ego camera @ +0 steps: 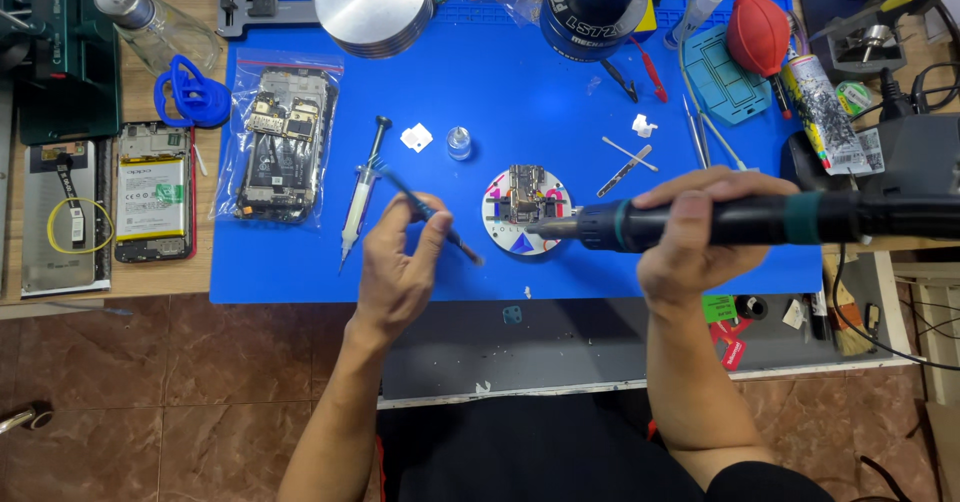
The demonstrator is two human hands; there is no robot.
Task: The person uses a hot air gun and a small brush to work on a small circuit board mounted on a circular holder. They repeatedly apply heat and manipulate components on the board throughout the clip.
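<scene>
Hands clamped on tools: our right hand (690, 237) grips the hot-air handle (720, 222) at the circuit board (527, 190); our left hand (398, 262) pinches tweezers (432, 212) just left of it.

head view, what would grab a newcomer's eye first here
First the bright blue work mat covering the bench, with a small circuit board on a round white holder at its middle. The right hand grips a black hot-air handle whose nozzle points at the board, while the left hand holds a thin tool in its fingers. At left, an opened phone lies on the wood.
</scene>
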